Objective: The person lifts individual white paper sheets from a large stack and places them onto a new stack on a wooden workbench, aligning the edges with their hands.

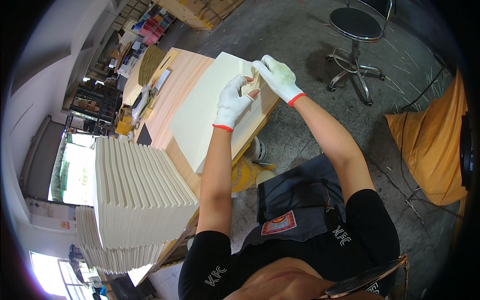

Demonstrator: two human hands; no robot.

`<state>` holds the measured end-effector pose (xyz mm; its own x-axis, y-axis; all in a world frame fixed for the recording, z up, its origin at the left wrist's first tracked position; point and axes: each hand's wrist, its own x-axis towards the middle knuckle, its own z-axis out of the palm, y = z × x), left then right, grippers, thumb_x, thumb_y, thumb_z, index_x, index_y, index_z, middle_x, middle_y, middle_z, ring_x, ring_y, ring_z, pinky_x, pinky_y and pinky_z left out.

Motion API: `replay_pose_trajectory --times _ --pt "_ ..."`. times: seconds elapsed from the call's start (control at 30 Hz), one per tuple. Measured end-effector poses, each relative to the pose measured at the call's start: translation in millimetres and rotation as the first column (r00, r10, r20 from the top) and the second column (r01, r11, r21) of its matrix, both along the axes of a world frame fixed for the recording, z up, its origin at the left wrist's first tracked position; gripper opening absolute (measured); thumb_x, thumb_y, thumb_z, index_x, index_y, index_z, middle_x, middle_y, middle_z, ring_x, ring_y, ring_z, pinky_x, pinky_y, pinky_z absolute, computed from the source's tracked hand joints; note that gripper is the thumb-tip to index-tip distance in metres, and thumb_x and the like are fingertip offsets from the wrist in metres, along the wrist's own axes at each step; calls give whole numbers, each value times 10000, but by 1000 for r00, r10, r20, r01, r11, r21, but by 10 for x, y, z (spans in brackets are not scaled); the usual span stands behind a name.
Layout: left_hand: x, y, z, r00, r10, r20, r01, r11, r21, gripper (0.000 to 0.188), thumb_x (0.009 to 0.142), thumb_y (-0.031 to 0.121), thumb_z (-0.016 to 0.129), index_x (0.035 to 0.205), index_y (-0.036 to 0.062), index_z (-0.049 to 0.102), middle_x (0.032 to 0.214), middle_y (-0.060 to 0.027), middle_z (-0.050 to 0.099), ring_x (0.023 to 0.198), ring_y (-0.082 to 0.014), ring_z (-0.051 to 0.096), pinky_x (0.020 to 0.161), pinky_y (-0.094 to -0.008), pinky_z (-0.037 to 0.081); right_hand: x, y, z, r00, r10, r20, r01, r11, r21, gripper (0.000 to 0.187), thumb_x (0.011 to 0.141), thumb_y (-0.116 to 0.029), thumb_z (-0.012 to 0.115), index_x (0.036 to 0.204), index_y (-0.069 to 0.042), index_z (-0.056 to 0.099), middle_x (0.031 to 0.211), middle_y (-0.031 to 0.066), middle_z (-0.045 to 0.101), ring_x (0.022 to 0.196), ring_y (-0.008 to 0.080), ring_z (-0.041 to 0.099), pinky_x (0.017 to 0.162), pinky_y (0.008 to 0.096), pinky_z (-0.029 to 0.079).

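A stack of large cream paper sheets point(202, 105) lies on the wooden table in front of me. At its far right corner, my right hand point(278, 77), in a white glove with a red cuff, is closed on the bent-up edges of several sheets point(256, 80). My left hand point(232, 104), gloved the same way, is over the stack beside that corner. Its thumb and forefinger have bare tips and are spread apart next to the bent sheets. Whether those tips touch the paper is hard to tell.
A tall pile of folded cream sheets point(145, 175) stands at the table's near left end. Tools and a yellow item point(122, 125) lie along the table's point(172, 145) far side. A black swivel stool point(355, 25) and an orange cover point(425, 145) are to the right.
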<state>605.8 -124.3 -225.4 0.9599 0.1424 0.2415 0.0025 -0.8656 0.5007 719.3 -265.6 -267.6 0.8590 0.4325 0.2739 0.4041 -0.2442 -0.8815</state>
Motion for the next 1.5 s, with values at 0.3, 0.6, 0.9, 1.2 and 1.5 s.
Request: replay_pose_trajectory --times 0.3,0.6,0.9,1.2,1.5 --pt "24 50 -77 999 44 6 -42 977 -210 345 834 188 753 1152 86 667 1066 -110 692 807 -175 624 770 -319 502 0 3 -5 1000 -12 6 11 1000 15 500 978 -575 432 1000 -105 602 933 184 682 915 390 656 805 470 482" --pt "34 75 -148 958 -67 277 113 982 -154 259 955 98 533 1175 77 670 1061 -119 693 973 -210 655 845 -311 505 -16 25 -1 1000 -14 5 13 1000 7 476 966 -564 473 987 -110 614 913 179 679 903 383 658 793 459 485" --pt "34 66 -85 999 42 6 -40 987 -153 335 831 131 764 1145 57 678 1092 -88 691 1022 -173 620 923 -298 472 -1 21 -42 999 -19 -43 22 998 62 452 964 -554 476 987 -126 620 920 161 681 902 369 661 799 449 485" --pt "23 45 -85 999 3 52 3 994 -107 320 842 121 740 1148 55 676 1110 -67 690 1060 -175 617 940 -291 469 25 43 -92 999 -29 -39 32 996 84 467 953 -576 508 984 -121 613 869 142 669 861 337 661 781 430 477" --pt "-74 -117 48 988 134 77 -132 991 -25 426 940 135 533 1347 206 636 857 -122 688 711 -163 651 705 -330 521 181 -276 -72 956 70 286 36 936 -349 530 920 -620 494 940 -106 621 838 112 684 843 326 678 755 454 515"
